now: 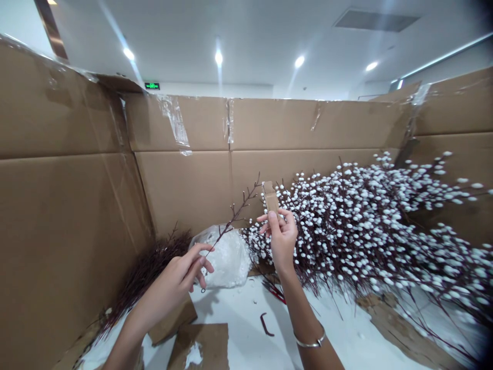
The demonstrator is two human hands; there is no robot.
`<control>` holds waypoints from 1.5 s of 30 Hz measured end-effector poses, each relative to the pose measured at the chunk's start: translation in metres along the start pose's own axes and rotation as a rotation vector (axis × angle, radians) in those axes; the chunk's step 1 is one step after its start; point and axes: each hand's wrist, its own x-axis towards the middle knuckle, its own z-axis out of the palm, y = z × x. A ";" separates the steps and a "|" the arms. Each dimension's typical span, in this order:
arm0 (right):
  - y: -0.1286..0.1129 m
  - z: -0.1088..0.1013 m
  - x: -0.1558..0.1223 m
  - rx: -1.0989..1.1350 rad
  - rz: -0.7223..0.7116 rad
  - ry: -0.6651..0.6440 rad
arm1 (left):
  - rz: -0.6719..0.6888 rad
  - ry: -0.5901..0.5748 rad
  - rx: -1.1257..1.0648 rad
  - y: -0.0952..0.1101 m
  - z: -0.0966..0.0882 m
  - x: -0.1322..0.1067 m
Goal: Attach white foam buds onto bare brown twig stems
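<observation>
My left hand (192, 267) is closed on the lower stem of a dark brown twig (236, 213), which slants up to the right and has small side shoots with tiny pale tips. In my right hand (282, 231) a narrow strip of cardboard (271, 198) is pinched upright between thumb and fingers. The top of the strip is close to the twig's upper end; I cannot tell whether they touch. Behind the twig lies a clear plastic bag (231, 259) of small white pieces. White-budded branches (346, 221) fill the space right of my right hand.
Bare dark twigs (140, 272) are heaped at the left. Red-handled pliers (274, 291) and a bent brown piece (265, 325) lie on the white table (246, 349). A cardboard piece (208, 339) with a white patch lies in front. Tall cardboard walls (185, 190) enclose the table.
</observation>
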 end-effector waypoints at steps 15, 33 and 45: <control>0.000 0.000 -0.001 -0.001 0.008 -0.010 | -0.004 0.013 -0.010 0.000 0.000 -0.002; 0.000 0.000 -0.001 -0.022 0.000 -0.005 | -0.006 0.009 -0.009 0.000 0.000 -0.001; 0.000 0.000 -0.002 -0.012 0.010 -0.030 | 0.009 0.033 -0.015 0.000 0.000 0.001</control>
